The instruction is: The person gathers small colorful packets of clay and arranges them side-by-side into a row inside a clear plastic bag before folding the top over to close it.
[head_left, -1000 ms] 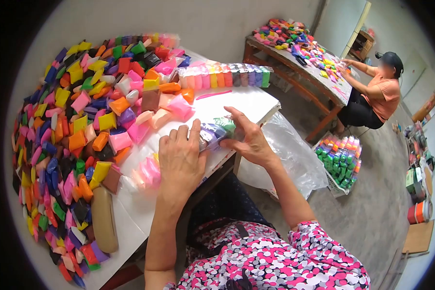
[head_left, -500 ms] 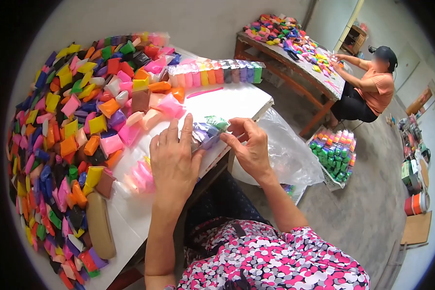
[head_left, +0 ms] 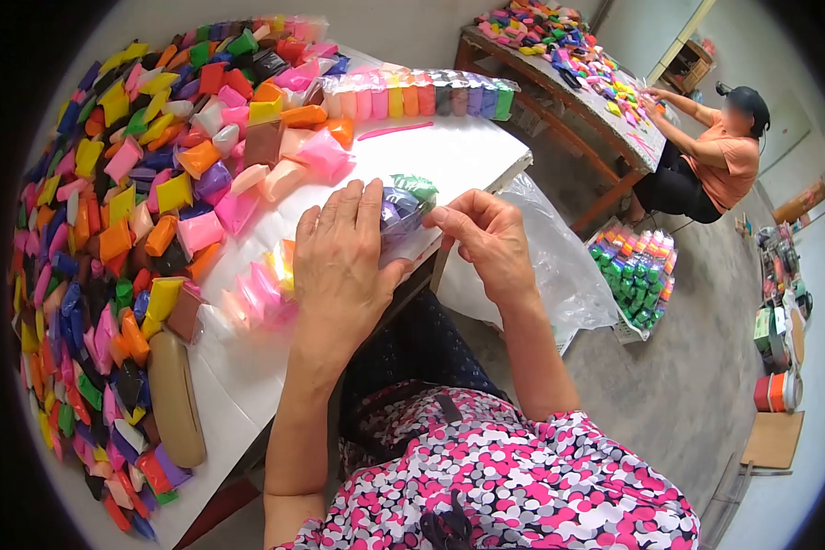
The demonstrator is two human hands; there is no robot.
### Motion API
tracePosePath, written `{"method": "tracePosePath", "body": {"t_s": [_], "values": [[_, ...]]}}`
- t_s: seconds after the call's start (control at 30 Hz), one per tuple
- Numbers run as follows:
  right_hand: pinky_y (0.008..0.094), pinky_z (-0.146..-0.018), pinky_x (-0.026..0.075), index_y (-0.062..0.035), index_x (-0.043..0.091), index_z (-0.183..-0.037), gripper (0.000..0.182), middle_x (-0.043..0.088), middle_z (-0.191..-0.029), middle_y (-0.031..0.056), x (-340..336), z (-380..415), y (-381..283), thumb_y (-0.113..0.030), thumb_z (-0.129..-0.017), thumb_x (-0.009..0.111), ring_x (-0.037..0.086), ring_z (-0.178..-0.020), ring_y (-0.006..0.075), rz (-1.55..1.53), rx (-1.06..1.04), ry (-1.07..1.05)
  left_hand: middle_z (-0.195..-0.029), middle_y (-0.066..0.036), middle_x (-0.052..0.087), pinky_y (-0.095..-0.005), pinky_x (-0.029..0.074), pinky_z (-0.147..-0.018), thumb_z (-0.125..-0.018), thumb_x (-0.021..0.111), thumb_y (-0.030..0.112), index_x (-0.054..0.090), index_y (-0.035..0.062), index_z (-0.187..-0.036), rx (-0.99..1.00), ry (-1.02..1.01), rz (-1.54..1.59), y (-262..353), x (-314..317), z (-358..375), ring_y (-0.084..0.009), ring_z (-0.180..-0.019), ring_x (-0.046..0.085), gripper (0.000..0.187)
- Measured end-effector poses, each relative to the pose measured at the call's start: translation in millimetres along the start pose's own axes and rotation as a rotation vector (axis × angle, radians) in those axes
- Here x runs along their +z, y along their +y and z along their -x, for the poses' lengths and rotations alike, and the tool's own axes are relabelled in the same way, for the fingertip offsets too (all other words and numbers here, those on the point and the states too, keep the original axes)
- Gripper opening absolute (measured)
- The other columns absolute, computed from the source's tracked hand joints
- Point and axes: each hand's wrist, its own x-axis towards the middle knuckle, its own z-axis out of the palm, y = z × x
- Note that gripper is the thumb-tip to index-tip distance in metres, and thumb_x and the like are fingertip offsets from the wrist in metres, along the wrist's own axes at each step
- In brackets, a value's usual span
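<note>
A clear plastic bag of colored packets (head_left: 400,209) lies on the white table near its edge, with green and purple packets at its right end and pink and yellow ones at the left. Across its middle rests my left hand (head_left: 344,266), palm down, fingers stretched out flat, hiding part of the row. My right hand (head_left: 493,240) pinches at the bag's right end, thumb against fingertips. Beyond my hands lies a filled clear pack (head_left: 417,98) of packets in a rainbow row, a thin pink strip (head_left: 394,131) in front of it.
A large heap of loose colored packets (head_left: 137,220) covers the table's left side, beside a tan elongated case (head_left: 176,399). A clear plastic sheet (head_left: 550,266) hangs right of the table, near a basket of packs (head_left: 632,280). Another person (head_left: 706,156) works at a second table (head_left: 614,115).
My right hand has shifted slightly right and its fingers have closed into a pinch at the bag's end. My left hand stays flat on the bag. The view has tilted a little.
</note>
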Motion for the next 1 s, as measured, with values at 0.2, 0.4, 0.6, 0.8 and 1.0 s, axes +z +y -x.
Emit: {"method": "tracePosePath", "body": {"t_s": [0.2,0.4,0.6,0.8,1.0], "values": [[0.0189,-0.048,0.039,-0.0021,0.06,-0.077,0.02,0.07,-0.076,0.0087,2,-1,-29,-0.016,-0.089,0.069,0.051,-0.055,0.0042,-0.303,0.101,-0.114,-0.125,-0.016,0.058,-0.0455,0.04,-0.1,-0.07,0.081,0.024,0.051,0.0023,-0.129,-0.014,-0.02,-0.044,0,2,0,-0.0294,-0.116,0.057,0.069],[0.018,-0.05,0.038,0.0007,0.063,-0.087,0.014,0.071,-0.086,0.009,19,-15,-40,-0.013,-0.091,0.065,0.05,-0.058,0.0033,-0.417,0.006,-0.222,-0.116,-0.018,0.062,-0.0479,0.042,-0.094,-0.083,0.07,0.025,0.055,0.0007,-0.124,-0.109,-0.041,0.16,-5,-5,-6,-0.034,-0.105,0.06,0.05],[0.0354,-0.066,0.052,-0.0026,0.067,-0.093,0.016,0.065,-0.087,0.0118,17,-22,-17,-0.001,-0.08,0.058,0.065,-0.077,0.0254,0.746,-0.796,-0.004,-0.089,-0.024,0.064,-0.0457,0.046,-0.073,-0.1,0.049,0.027,0.061,-0.0041,-0.113,-0.276,-0.041,0.514,-6,-17,-16,-0.0385,-0.083,0.063,0.035],[0.0385,-0.068,0.054,-0.0035,0.068,-0.089,0.014,0.064,-0.089,0.011,20,-25,-25,-0.005,-0.076,0.062,0.065,-0.085,0.0263,1.135,-0.883,-0.117,-0.072,-0.018,0.064,-0.0437,0.046,-0.064,-0.102,0.047,0.026,0.067,0.0,-0.108,-0.37,0.086,0.478,-6,-9,-19,-0.0343,-0.07,0.064,0.033],[0.0393,-0.067,0.054,-0.0024,0.07,-0.081,0.011,0.065,-0.092,0.0135,26,-27,-39,-0.009,-0.075,0.063,0.066,-0.087,0.0278,1.342,-0.721,-0.191,-0.066,-0.015,0.064,-0.041,0.046,-0.059,-0.103,0.046,0.029,0.068,0.0015,-0.106,-0.425,0.168,0.555,-5,-5,-18,-0.0271,-0.061,0.064,0.035]]}}
